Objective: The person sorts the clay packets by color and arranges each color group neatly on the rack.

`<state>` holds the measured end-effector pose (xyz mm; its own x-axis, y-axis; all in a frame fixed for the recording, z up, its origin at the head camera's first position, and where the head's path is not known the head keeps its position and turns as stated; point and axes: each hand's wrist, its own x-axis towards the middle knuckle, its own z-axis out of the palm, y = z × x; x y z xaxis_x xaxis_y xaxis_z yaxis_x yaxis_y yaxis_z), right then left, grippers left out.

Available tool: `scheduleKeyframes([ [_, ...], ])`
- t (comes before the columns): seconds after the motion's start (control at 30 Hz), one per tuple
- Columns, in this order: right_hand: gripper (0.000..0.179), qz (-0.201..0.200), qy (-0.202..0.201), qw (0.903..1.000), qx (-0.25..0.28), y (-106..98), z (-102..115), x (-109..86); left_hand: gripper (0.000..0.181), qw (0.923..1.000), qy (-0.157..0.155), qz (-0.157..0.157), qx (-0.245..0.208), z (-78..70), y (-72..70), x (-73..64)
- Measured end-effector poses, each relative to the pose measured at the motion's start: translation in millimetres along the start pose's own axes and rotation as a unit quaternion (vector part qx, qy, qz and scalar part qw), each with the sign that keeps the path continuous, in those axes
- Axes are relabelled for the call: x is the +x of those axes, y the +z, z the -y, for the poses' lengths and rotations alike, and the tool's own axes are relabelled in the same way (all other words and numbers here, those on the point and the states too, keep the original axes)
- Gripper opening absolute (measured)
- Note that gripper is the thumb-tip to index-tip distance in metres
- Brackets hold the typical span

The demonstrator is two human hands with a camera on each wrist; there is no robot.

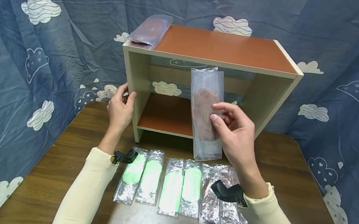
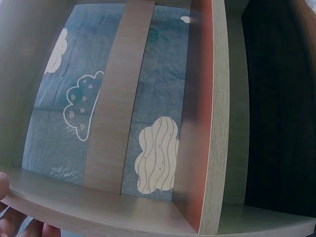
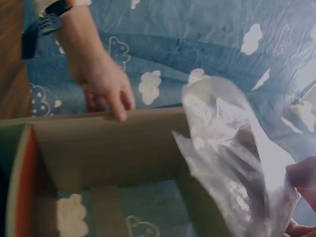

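Observation:
A clear plastic pouch [image 1: 204, 148] with a flat brown oval piece inside hangs upright before the shelf opening. My right hand [image 1: 238, 134] pinches it at mid-height between thumb and fingers. In the right wrist view, the shiny pouch [image 3: 232, 153] is close and blurred, with part of my right hand [image 3: 303, 180] at the right edge. My left hand [image 1: 121, 108] holds the left side panel of the small wooden shelf [image 1: 219, 61], thumb over its front edge and fingers outside. Only the fingertips of my left hand [image 2: 24, 224] show in the left wrist view.
A similar pouch [image 1: 150, 30] lies on the shelf's top left corner, slightly overhanging. On the table [image 1: 69, 158] before the shelf, green-filled pouches [image 1: 171, 189] and brown-filled pouches [image 1: 210, 201] lie in a row. A blue cloud-patterned curtain [image 1: 87, 14] surrounds the table.

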<state>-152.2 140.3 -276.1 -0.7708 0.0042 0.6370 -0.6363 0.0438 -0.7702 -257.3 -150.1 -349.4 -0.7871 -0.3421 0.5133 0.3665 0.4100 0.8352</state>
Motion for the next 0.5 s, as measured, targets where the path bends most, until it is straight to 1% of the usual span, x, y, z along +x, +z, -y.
scheduleKeyframes([
  [0.13, 0.022, 0.011, 0.0, 0.9999, -0.009, 5, 13, 18.1, 0.036, 1.0, -0.001, -0.004, 0.006, -0.4, -0.8, 0.4],
  [0.37, 0.023, 0.04, 0.008, 0.9972, -0.062, 12, 37, 53.8, 0.036, 0.9998, 0.006, -0.006, 0.018, -0.8, -0.9, 0.4],
  [0.47, 0.025, 0.056, 0.028, 0.9968, -0.049, 15, 50, 72.7, 0.036, 0.9998, 0.005, -0.004, 0.02, -0.5, -0.6, 0.4],
  [0.5, 0.025, 0.061, 0.041, 0.9966, -0.038, 17, 54, 79.6, 0.036, 0.9998, 0.005, -0.003, 0.02, -0.8, -0.7, 0.3],
])
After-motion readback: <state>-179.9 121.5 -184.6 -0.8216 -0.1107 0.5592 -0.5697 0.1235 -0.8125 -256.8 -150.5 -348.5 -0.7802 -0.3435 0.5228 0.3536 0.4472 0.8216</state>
